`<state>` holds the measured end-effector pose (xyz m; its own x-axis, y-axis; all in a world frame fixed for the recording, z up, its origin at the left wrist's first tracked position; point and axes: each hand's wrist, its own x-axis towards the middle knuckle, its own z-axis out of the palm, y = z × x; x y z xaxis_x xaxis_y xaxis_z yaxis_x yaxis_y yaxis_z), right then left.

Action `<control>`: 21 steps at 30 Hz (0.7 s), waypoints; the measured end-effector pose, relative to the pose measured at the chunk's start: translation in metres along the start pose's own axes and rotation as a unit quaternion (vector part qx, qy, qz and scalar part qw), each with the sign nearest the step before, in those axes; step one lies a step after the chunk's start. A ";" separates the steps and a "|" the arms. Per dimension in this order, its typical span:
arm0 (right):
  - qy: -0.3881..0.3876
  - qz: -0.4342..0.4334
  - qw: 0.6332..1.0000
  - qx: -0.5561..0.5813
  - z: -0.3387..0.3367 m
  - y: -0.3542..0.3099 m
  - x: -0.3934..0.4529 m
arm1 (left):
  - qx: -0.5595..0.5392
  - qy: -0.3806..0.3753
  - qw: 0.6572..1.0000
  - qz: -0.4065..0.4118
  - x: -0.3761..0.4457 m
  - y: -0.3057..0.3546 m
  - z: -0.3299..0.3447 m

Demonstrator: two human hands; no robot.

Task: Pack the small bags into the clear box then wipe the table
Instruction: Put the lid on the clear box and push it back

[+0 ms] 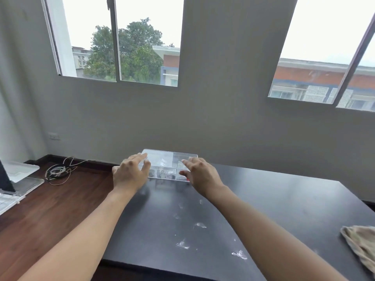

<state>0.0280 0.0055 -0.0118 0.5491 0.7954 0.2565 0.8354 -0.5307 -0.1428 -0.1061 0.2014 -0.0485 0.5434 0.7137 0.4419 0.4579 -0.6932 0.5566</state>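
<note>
Clear box (169,166) at counter (263,199) far edge, 12 o'clock. Small bags (165,163) visible inside, blurred. Left hand (129,175) grip spread, flanking box left end; right hand (199,175) grip spread at right end. Contact unclear. Cloth (360,243) at 4 o'clock. White smudges (182,244) at counter centre.

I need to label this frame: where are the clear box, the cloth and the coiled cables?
clear box (169,157): head view, on its transparent top.
cloth (359,243): head view, middle of the crumpled fabric.
coiled cables (57,171): head view, on the coil.
</note>
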 end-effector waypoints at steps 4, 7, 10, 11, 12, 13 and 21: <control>-0.011 0.013 1.000 0.014 -0.020 0.001 -0.014 | 0.058 -0.023 0.998 -0.005 -0.001 0.005 -0.006; -0.017 0.019 1.000 0.010 -0.040 0.017 -0.034 | 0.091 -0.008 0.996 0.012 -0.005 0.016 -0.008; -0.022 0.055 0.998 0.014 -0.057 0.044 -0.056 | 0.084 0.007 0.994 0.073 -0.019 0.045 -0.003; -0.028 0.072 0.997 0.013 -0.062 0.054 -0.064 | 0.076 0.008 0.992 0.098 -0.025 0.058 -0.001; -0.034 0.088 0.995 0.012 -0.067 0.063 -0.072 | 0.065 0.004 0.991 0.120 -0.032 0.072 0.003; -0.038 0.104 0.994 0.010 -0.072 0.073 -0.080 | 0.053 -0.003 0.988 0.143 -0.039 0.086 0.007; -0.037 0.211 0.977 -0.016 -0.111 0.150 -0.158 | -0.080 -0.143 0.955 0.249 -0.095 0.209 0.046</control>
<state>0.0645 -0.2323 0.0324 0.8458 0.5217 0.1116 0.5335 -0.8241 -0.1903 -0.0297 -0.0165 -0.0065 0.8462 0.2273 0.4820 -0.0076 -0.8992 0.4374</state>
